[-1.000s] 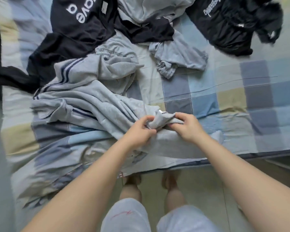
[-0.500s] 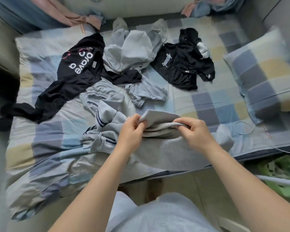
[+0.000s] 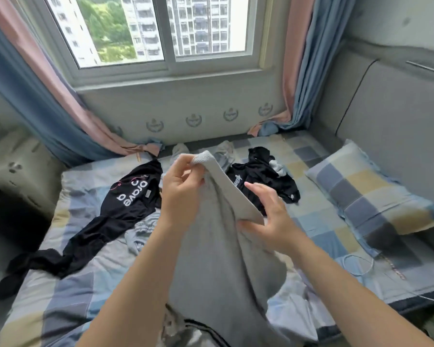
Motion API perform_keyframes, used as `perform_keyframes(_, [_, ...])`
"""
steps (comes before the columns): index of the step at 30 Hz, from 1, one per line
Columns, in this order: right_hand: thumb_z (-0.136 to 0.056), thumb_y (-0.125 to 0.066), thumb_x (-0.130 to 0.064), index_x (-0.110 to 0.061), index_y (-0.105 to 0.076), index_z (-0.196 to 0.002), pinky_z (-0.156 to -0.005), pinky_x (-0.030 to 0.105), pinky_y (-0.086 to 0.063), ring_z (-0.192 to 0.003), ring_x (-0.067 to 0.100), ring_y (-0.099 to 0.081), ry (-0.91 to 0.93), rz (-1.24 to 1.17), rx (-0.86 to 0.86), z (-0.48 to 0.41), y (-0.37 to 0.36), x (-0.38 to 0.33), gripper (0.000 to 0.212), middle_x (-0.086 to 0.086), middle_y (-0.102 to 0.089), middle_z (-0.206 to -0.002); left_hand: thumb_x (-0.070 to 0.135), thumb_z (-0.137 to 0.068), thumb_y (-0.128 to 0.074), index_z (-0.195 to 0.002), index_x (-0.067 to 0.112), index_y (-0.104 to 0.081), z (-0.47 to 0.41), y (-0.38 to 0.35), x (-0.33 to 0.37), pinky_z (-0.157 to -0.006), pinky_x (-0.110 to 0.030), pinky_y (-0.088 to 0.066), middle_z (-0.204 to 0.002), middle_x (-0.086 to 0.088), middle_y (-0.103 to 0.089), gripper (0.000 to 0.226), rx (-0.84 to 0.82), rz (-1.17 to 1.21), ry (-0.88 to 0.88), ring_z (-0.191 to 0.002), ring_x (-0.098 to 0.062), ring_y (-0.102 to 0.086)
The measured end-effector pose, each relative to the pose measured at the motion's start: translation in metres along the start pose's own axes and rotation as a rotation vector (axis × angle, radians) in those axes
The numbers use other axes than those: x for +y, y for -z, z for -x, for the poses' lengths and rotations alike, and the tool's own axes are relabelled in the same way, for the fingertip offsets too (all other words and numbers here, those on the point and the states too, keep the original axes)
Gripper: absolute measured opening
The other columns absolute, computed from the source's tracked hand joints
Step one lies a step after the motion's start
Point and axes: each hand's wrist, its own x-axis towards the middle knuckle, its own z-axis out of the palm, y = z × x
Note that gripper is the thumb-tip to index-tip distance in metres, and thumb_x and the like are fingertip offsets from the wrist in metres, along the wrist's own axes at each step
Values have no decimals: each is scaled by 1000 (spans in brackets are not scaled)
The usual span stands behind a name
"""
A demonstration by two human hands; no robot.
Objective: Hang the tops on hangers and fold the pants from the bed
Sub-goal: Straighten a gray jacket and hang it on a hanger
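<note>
In the head view we saw the grey garment (image 3: 218, 259) held up in the middle of the frame, above the bed (image 3: 60, 284), its body hanging down between the two forearms to the bottom edge of the picture. Its ribbed band (image 3: 233, 186) ran on a slant from upper left to lower right. The left hand (image 3: 181, 191) was just left of centre and grasped the top end of that band, thumb and fingertips pinched on the cloth, so the garment hung from it and draped to its right. The right hand (image 3: 273, 216) sat right of centre and lower, released, its fingers spread and nearly straight. The band's lower corner touched it near the base of the thumb, and we could not tell whether the thumb pressed on the fabric. Behind the hands, a black top with white lettering (image 3: 130, 194) lay spread on the checked sheet at left, and another black top (image 3: 261, 171) lay crumpled just right of the band. A checked pillow (image 3: 368, 194) rested at the right, under the window (image 3: 161, 28)
</note>
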Motion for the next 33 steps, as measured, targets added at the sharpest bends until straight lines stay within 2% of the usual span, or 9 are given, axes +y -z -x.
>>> perform_keyframes(2, [-75,-70,-46,-49,-50,-134,-113,40,-35,-136,4,-37,89,-34,73,-8,7,-23,63,-19,-44,-143,9,-93,-58,-77,21,-62,-1,-11,21,-77,-40,-44,-70,4,-54,21,-36,29,-33,-73,-15,-50])
perform_keyframes(4, [-84,-71,-28,-38,-67,-114,-99,41,-50,-111,3,-60,125,-138,109,-17,16,-43,31,-15,-66,-115,2,-96,-56,-76,20,-62,-6,-17,40,-77,-42,-43,-69,5,-55,27,-37,65,-71,-72,-14,-51])
perform_keyframes(6, [-86,-68,-24,-32,-71,-99,-87,46,-54,-91,12,-66,144,-157,129,-24,23,-59,15,-9,-71,-93,6,-94,-57,-75,23,-63,-16,-21,62,-75,-44,-41,-72,1,-56,26,-25,89,-126,-73,-20,-49])
perform_keyframes(12, [-86,-73,-22,-25,-55,-123,-86,34,-52,-104,9,-59,366,-65,429,-36,42,-87,41,-6,-54,-119,10,-91,-57,-72,26,-61,-34,-34,129,-69,-36,-38,-69,3,-55,25,14,89,-285,-71,-18,-45])
perform_keyframes(15, [-84,-73,-27,-17,-61,-113,-89,21,-44,-101,6,-56,500,36,454,-40,49,-96,33,-4,-55,-111,4,-95,-55,-79,16,-59,-35,-41,153,-66,-31,-37,-73,-3,-54,20,34,88,-343,-70,-17,-44])
perform_keyframes(22, [-84,-72,-44,-18,-71,-107,-84,31,-44,-100,16,-58,-7,253,120,-51,64,-67,35,-7,-59,-113,12,-95,-57,-79,21,-60,-52,-29,171,-68,-26,-39,-74,11,-58,19,133,23,-408,-70,-10,-49])
perform_keyframes(25, [-88,-67,-47,-27,-73,-95,-73,29,-49,-86,10,-65,-115,109,108,-38,77,-49,22,-11,-72,-92,10,-94,-57,-82,14,-60,-61,-17,163,-63,-20,-38,-69,14,-55,13,193,-17,-400,-66,-6,-47])
perform_keyframes(30, [-96,-61,-41,-5,-57,-78,-60,33,-31,-58,8,-41,-12,87,122,-38,96,-38,40,-9,-47,-60,7,-97,-56,-77,19,-60,-71,1,113,-59,-29,-39,-63,2,-55,24,132,-113,-198,-61,-15,-48])
perform_keyframes(33, [-99,-58,-25,-13,-41,-67,-56,27,-29,-54,8,-34,53,23,156,-35,95,-47,39,-6,-39,-58,8,-97,-58,-85,20,-63,-60,3,75,-57,-28,-46,-76,-2,-64,18,-7,-290,-34,-68,-22,-57])
